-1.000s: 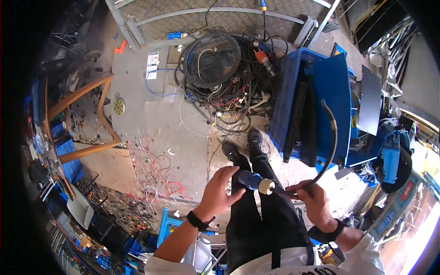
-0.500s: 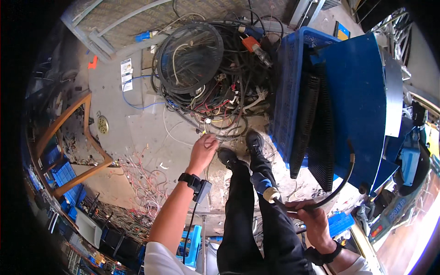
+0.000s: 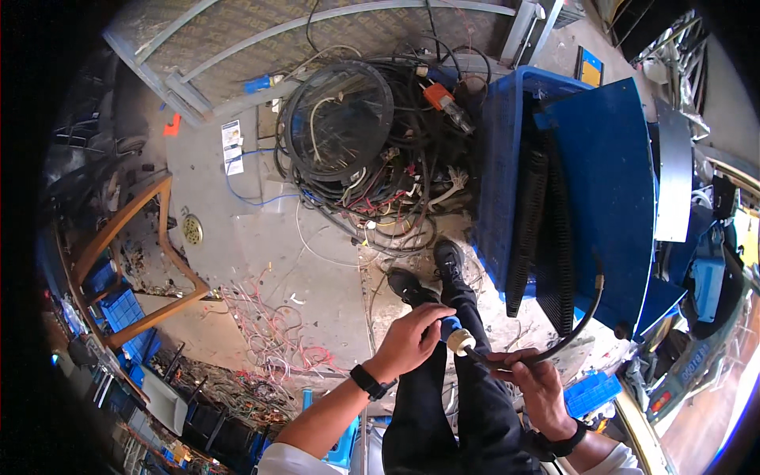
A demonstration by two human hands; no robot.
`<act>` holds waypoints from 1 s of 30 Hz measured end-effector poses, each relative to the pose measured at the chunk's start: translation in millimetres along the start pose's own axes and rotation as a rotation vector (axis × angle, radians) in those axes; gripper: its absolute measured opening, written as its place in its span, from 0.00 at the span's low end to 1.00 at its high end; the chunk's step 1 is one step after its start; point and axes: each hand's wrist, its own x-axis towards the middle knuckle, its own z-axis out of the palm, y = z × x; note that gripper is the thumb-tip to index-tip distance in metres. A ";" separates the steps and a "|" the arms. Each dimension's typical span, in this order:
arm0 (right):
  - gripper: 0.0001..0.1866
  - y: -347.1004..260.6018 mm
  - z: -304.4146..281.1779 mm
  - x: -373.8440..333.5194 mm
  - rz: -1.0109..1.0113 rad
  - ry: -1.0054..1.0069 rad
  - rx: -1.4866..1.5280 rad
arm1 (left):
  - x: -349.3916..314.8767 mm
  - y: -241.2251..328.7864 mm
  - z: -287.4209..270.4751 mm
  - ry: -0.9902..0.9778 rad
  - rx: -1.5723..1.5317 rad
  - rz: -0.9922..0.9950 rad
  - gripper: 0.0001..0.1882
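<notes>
Head view: a black cable (image 3: 566, 336) with a white-and-blue plug (image 3: 457, 338) on one end is held between both hands, over the person's dark trousers (image 3: 443, 412).

Left hand (image 3: 409, 342): fingers are curled over the plug's blue back end, thumb side toward the white collar. It is closed on the plug, though how firm the grip is cannot be told.

Right hand (image 3: 532, 380): closed round the cable just behind the plug. The hands are near each other but not touching, with the plug's white collar between them.

From the right hand the cable is seen arcing up and right to a free brass-coloured end (image 3: 599, 279) in front of the blue cabinet (image 3: 609, 174). That end is not connected to anything visible.

Step judged in hand: the plug is being worked at the cable joint — twisted or pulled; which one cannot be told from this picture.

Next move, as a judgement: the cable must be braced by the right hand while the plug is turned or drawn by the left. A grip close to the joint is needed so the cable does not kink.

Around: a cable heap (image 3: 372, 150) and black round lid (image 3: 340, 119) lie on the floor ahead of the shoes (image 3: 427, 273), well apart from the hands. Red wire scraps (image 3: 265, 332) are scattered to the left.
</notes>
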 end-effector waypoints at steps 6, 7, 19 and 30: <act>0.11 -4.8 4.7 -13.9 -0.038 -0.020 0.026 | -3.9 -5.8 -17.1 0.208 0.027 -0.063 0.11; 0.10 -5.7 5.0 -17.0 -0.060 -0.018 0.023 | 2.5 -4.9 -24.8 0.228 0.054 -0.076 0.11; 0.08 -38.1 15.4 12.6 -0.156 -0.073 0.088 | 76.0 -19.0 -113.8 0.124 0.265 -0.299 0.11; 0.07 -21.3 20.3 106.5 -0.244 0.044 0.068 | 283.1 -83.1 -141.9 0.170 0.667 0.182 0.12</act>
